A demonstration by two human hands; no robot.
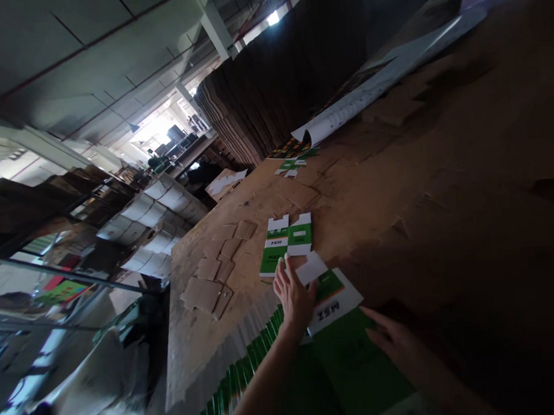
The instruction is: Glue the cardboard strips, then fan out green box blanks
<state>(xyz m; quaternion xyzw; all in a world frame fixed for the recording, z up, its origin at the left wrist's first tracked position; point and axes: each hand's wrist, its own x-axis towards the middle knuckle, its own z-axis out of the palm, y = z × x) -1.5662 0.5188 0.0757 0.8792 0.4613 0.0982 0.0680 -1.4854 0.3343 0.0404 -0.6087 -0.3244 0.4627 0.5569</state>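
Note:
Several flattened green-and-white cartons, printed with MSZ lettering, lie about my hands. My left hand (295, 297) reaches forward with its fingers stretched and its thumb beside the edge of the nearest carton (332, 307). Its fingertips come to the near edge of another flat carton (274, 251) on the table. At the right edge of the nearest carton is my right hand (395, 338), fingers extended and touching or very close to the board. Whether either hand bears any of its weight I cannot tell. Below my left forearm runs a row of carton edges (249, 359).
Brown cardboard scraps (212, 264) lie on the wooden table (187, 357). A tall stack of dark cardboard sheets (261, 102) rises behind, near a curled printed sheet (346, 112). White rolls or bundles (150, 209) and a metal rack (74, 270) stand to the left.

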